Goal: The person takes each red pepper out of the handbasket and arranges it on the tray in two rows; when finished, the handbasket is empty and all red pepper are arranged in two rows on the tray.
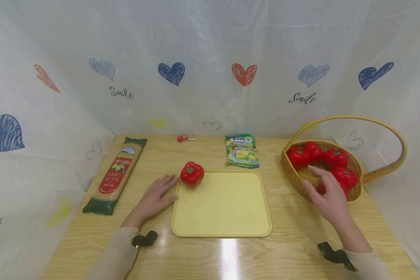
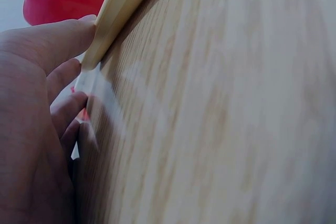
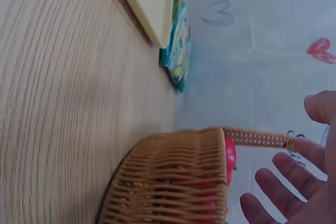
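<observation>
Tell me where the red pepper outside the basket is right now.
In the head view, the red pepper sits at the far left corner of the yellow tray, close beside the left hand.

There are two hands, one left hand point(image 1: 156, 197) and one right hand point(image 1: 329, 194), with two sleeves point(image 1: 114, 249) and two black wrist pieces point(image 1: 145, 238). One table point(image 1: 294, 249) bears one tray point(image 1: 224, 210), one basket point(image 1: 293, 179), one pasta packet point(image 1: 116, 175), one sweet bag point(image 1: 242, 151) and one lollipop point(image 1: 180, 139). One red pepper point(image 1: 191, 175) is on the tray; at least five others point(image 1: 336, 158) are in the basket, the exact number partly hidden by a hand. The curtain point(image 1: 203, 35) shows three red hearts point(image 1: 244, 74), three dark blue hearts point(image 1: 171, 74), two light blue hearts point(image 1: 314, 75), three outlined hearts point(image 1: 212, 125) and two full "Smile" words point(image 1: 121, 93).
</observation>
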A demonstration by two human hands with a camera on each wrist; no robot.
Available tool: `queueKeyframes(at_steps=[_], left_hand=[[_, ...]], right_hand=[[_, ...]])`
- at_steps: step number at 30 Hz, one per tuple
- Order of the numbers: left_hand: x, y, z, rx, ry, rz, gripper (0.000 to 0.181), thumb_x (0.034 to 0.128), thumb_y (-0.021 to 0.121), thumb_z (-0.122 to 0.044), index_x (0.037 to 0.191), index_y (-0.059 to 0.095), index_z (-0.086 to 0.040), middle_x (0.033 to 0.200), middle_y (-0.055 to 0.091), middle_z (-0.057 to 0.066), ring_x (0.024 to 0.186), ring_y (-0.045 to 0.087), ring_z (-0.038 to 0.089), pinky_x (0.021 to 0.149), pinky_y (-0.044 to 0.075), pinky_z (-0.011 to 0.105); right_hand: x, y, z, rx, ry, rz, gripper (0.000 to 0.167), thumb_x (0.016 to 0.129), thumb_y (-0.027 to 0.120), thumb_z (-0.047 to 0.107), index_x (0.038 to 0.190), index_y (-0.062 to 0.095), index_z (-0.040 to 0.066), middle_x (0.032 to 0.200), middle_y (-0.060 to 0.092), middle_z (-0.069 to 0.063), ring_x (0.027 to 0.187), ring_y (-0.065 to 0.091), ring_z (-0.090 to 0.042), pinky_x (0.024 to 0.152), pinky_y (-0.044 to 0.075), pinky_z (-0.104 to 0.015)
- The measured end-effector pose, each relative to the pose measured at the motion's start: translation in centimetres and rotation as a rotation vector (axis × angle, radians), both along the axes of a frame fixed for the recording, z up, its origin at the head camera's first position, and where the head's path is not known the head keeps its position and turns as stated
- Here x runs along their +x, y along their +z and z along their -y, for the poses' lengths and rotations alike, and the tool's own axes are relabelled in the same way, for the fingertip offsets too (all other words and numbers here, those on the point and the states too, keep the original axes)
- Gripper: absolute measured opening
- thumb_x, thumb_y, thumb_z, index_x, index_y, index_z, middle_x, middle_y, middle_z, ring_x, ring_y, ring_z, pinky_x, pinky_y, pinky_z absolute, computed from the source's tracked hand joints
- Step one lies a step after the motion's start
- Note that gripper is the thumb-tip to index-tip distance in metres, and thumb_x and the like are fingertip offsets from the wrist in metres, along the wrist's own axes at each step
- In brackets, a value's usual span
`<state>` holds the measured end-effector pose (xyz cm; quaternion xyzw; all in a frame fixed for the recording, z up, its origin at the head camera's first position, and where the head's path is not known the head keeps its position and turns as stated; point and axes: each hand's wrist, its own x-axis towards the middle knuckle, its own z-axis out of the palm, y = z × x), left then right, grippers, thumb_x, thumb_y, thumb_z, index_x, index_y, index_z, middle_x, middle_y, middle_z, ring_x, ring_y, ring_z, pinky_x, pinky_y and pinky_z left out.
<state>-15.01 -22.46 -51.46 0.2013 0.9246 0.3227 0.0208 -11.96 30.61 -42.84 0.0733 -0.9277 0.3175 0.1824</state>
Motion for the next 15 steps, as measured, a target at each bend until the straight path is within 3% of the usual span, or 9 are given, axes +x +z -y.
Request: queueKeyframes(at_steps=[11,13,15], left_hand=[[-0.1,0.0,-0.1,-0.004,-0.002,-0.016,0.065,0.0986,0.066,-0.035,0.156,0.044,-0.012,0.162,0.036,0.013,0.152,0.023,0.038,0.125,0.011,0.056],[-0.1,0.0,-0.1,-0.004,0.0,-0.021,0.065,0.0983,0.066,-0.035,0.155,0.044,-0.012,0.162,0.037,0.014,0.152,0.024,0.038,0.125,0.011,0.056],[-0.2,-0.1,-0.1,-0.005,0.0,-0.023,0.065,0.0982,0.067,-0.035,0.155,0.044,-0.012,0.161,0.037,0.014,0.152,0.024,0.038,0.125,0.011,0.055]], right_hand=[[0.8,0.4,-2.5,-0.005,-0.071,0.018,0.049,0.1,0.066,0.02,0.145,0.054,0.005,0.137,0.056,-0.021,0.115,0.052,-0.039,0.087,0.031,0.0],[1.0,0.5,-2.8,-0.011,-0.079,0.031,0.049,0.101,0.065,0.021,0.146,0.053,0.004,0.139,0.053,-0.024,0.12,0.049,-0.043,0.101,0.037,-0.012],[1.1,0.4,-3.2,-0.016,-0.088,0.046,0.05,0.102,0.063,0.022,0.146,0.052,0.003,0.142,0.051,-0.026,0.126,0.045,-0.047,0.114,0.039,-0.038]])
